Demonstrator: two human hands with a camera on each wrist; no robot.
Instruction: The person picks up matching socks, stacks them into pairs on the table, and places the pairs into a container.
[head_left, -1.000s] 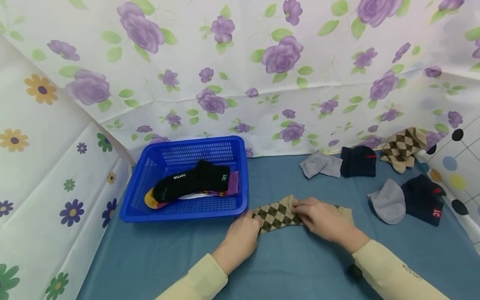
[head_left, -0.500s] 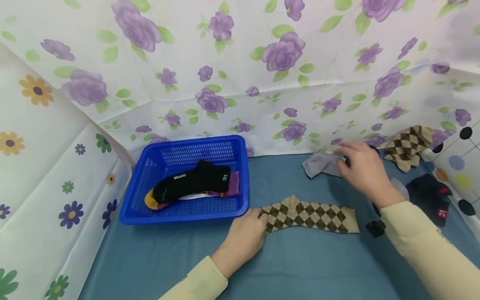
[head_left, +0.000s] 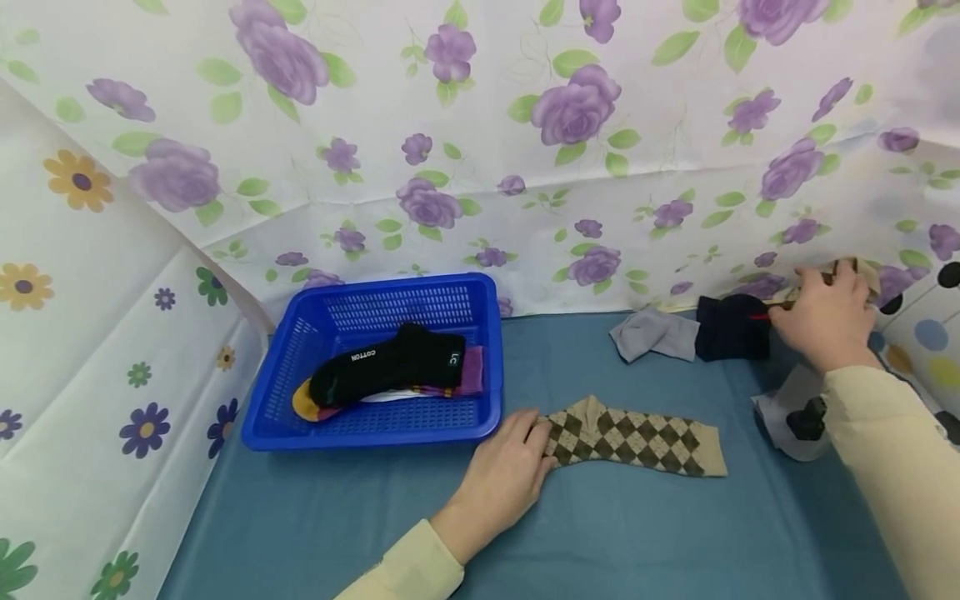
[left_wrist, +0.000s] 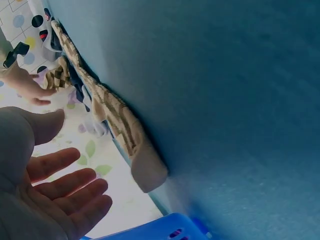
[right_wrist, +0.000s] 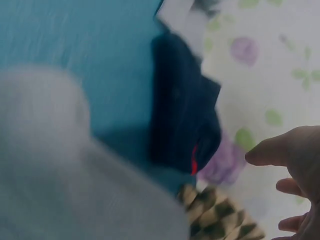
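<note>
A big blue cloth (head_left: pixel 337 517) holds your blue plastic basket (head_left: pixel 375 437), on the left. Right of it, nearer you, lies the long, flat tan sock with brown diamonds (head_left: pixel 637 440). Your left hand (head_left: pixel 504 471) is loose beside its left end. Your right hand (head_left: pixel 828 321), fingers spread, is by the crumpled tan-and-brown checked sock (right_wrist: pixel 215 215), far right.

The sleeves (head_left: pixel 405 567) are cream, with a black device (head_left: pixel 806 421), perhaps a camera, beside the right cuff (head_left: pixel 855 392).
</note>
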